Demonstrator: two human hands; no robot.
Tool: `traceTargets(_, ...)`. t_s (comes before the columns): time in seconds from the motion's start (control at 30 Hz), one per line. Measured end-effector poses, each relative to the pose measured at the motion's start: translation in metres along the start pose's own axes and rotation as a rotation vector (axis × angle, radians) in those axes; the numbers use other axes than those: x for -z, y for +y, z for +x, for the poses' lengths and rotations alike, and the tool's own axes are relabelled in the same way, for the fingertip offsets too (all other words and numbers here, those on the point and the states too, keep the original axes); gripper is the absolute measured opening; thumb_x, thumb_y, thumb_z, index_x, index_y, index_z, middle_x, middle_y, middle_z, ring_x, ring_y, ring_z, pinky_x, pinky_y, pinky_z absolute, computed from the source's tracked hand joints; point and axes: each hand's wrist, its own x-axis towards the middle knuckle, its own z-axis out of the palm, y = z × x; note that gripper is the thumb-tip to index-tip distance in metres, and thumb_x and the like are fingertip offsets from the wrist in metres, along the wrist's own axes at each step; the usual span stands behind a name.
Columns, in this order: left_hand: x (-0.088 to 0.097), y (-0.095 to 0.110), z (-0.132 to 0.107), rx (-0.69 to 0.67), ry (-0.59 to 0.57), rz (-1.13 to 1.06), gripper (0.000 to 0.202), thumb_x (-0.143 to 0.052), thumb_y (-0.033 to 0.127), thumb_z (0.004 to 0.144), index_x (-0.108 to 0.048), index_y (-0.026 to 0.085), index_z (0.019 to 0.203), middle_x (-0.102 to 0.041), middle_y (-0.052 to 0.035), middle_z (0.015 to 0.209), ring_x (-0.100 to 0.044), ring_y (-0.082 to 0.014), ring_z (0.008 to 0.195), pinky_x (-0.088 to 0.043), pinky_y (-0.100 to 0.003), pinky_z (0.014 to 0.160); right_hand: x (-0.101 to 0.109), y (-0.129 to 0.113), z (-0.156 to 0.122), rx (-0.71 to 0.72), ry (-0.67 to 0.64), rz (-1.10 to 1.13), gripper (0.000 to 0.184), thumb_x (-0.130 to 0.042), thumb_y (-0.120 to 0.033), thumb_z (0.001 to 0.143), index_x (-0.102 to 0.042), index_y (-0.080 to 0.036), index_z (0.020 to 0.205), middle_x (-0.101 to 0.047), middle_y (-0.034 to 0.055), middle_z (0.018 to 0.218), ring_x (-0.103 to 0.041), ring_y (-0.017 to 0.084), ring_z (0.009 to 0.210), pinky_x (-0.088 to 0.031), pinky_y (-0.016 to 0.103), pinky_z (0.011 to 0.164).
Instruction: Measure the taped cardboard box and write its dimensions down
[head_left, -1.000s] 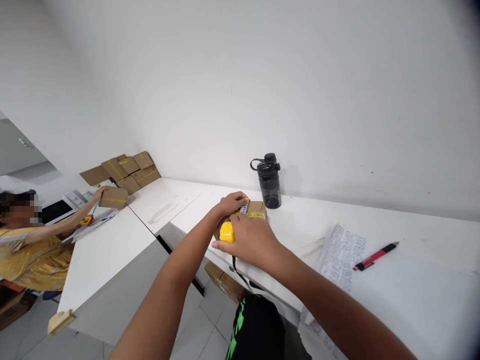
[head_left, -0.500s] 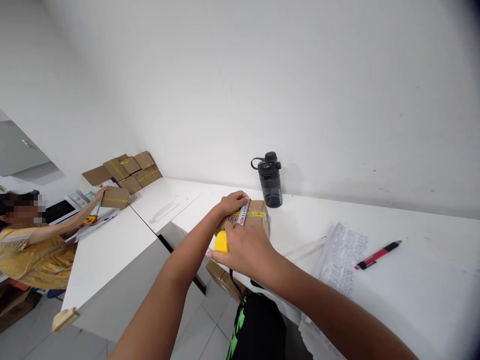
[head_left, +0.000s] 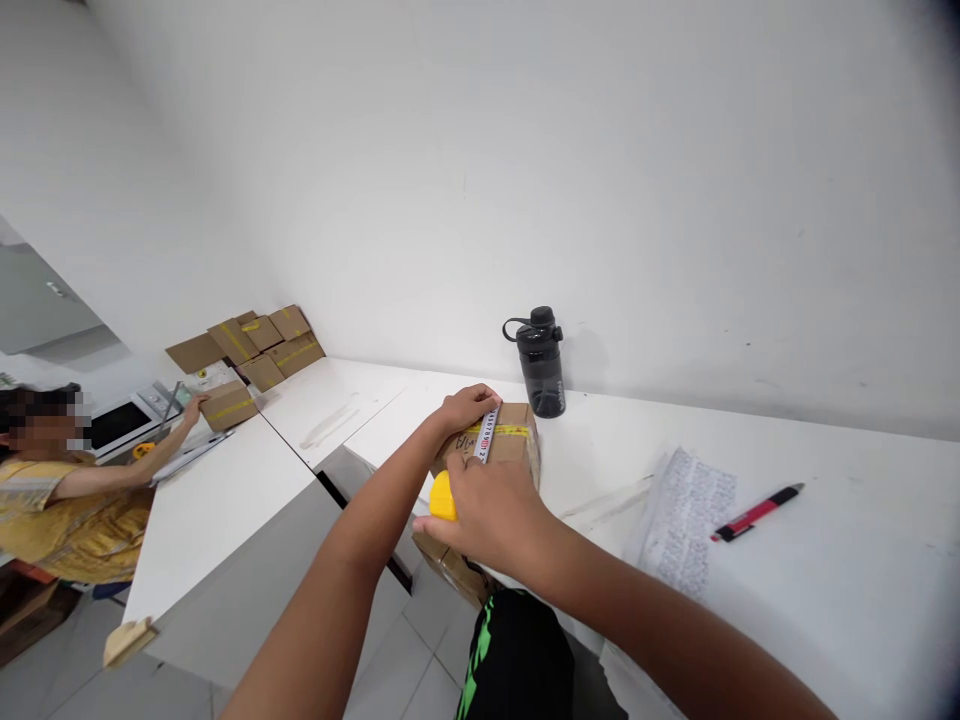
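A small cardboard box (head_left: pixel 517 418) with yellow tape and dark handwriting sits on the white table before me. The white blade (head_left: pixel 486 436) of a tape measure lies across its top, numbers facing up. My left hand (head_left: pixel 469 408) pinches the blade's far end at the box's back edge. In my right hand (head_left: pixel 495 510) is the yellow case of the tape measure (head_left: pixel 442 496), held at the box's near side. My right hand hides the near part of the box.
Behind the box stands a dark water bottle (head_left: pixel 541 362). To the right lie written sheets (head_left: pixel 686 510) and a red-black pen (head_left: pixel 757 512). At left, a co-worker (head_left: pixel 71 510) holds another cardboard box (head_left: pixel 229 404), near stacked cartons (head_left: pixel 281 340) and a microwave (head_left: pixel 124 422).
My right hand has drawn slightly toward me, and more of the blade shows. The co-worker's box has turned, and their yellow tape measure has moved left, away from it.
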Motion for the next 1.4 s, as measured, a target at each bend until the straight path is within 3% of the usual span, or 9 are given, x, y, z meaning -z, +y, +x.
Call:
traceTargets(0.17,-0.001,-0.002,0.002,-0.004,0.002,-0.031,0.034,-0.058,0.052,0.081,-0.069,0.022,0.092,-0.070,-0.0028,0.087,-0.059,-0.0185,0.079,-0.048,-0.031,0.077,0.000,-0.005,-0.004,0.047,0.039,-0.036,0.062,-0.056,-0.068,0.080,-0.062,-0.010,0.103,-0.070,0.0142,0.089,-0.068,0.028,0.071,-0.048,0.036,0.060)
traceTargets(0.33,-0.002,-0.002,0.003,0.020,-0.004,-0.136,0.036,-0.059,0.053,0.079,-0.068,0.019,0.086,-0.067,-0.0022,0.078,-0.055,-0.0156,0.069,-0.047,-0.028,0.067,0.000,-0.003,-0.002,0.040,-0.033,-0.012,0.064,-0.058,-0.068,0.079,-0.060,-0.011,0.106,-0.069,0.0138,0.095,-0.068,0.028,0.073,-0.049,0.036,0.060)
traceTargets(0.5,0.000,-0.002,-0.002,-0.045,0.039,-0.385,0.030,-0.061,0.046,0.079,-0.064,0.016,0.085,-0.063,-0.0011,0.079,-0.050,-0.0113,0.064,-0.044,-0.026,0.062,0.003,0.007,0.002,0.042,-0.095,0.014,0.056,-0.067,-0.054,0.078,-0.058,-0.011,0.111,-0.069,0.0162,0.100,-0.068,0.029,0.081,-0.048,0.034,0.062)
traceTargets(0.77,-0.001,-0.001,-0.002,-0.026,0.056,-0.476,0.030,-0.066,0.044,0.075,-0.062,0.015,0.081,-0.064,-0.0024,0.080,-0.053,-0.0119,0.066,-0.045,-0.027,0.065,0.008,0.023,0.004,0.026,-0.114,0.119,0.039,-0.064,-0.037,0.077,-0.056,-0.013,0.106,-0.069,0.0147,0.097,-0.067,0.029,0.083,-0.042,0.031,0.061)
traceTargets(1.0,0.000,-0.004,-0.003,-0.008,0.045,-0.386,0.027,-0.070,0.041,0.071,-0.063,0.015,0.074,-0.058,0.0009,0.067,-0.050,-0.0103,0.058,-0.042,-0.026,0.059,0.026,0.045,0.002,-0.033,-0.143,0.211,0.039,-0.061,-0.037,0.072,-0.054,-0.017,0.105,-0.067,0.0086,0.087,-0.062,0.023,0.073,-0.033,0.027,0.052)
traceTargets(1.17,-0.002,-0.003,-0.005,-0.035,0.018,-0.399,0.024,-0.070,0.036,0.069,-0.064,0.015,0.075,-0.065,-0.0023,0.076,-0.056,-0.0127,0.065,-0.046,-0.028,0.063,0.038,0.078,0.007,-0.151,-0.129,0.316,0.058,-0.061,-0.038,0.073,-0.045,-0.020,0.125,-0.065,0.0058,0.088,-0.061,0.020,0.068,-0.033,0.026,0.051)
traceTargets(1.3,-0.003,-0.004,-0.004,-0.054,0.080,-0.260,0.032,-0.070,0.047,0.070,-0.065,0.016,0.075,-0.065,-0.0014,0.076,-0.056,-0.0140,0.068,-0.047,-0.029,0.067,0.037,0.097,0.015,-0.243,-0.089,0.346,0.046,-0.056,-0.036,0.077,-0.047,-0.023,0.121,-0.066,0.0049,0.088,-0.062,0.021,0.070,-0.034,0.026,0.053)
traceTargets(1.4,-0.003,-0.006,-0.003,-0.065,0.080,-0.198,0.039,-0.063,0.055,0.075,-0.068,0.016,0.082,-0.067,-0.0034,0.083,-0.059,-0.0166,0.076,-0.048,-0.029,0.072,0.030,0.099,0.022,-0.238,-0.057,0.255,0.041,-0.051,-0.033,0.082,-0.046,-0.023,0.122,-0.067,0.0054,0.091,-0.063,0.023,0.074,-0.035,0.027,0.056)
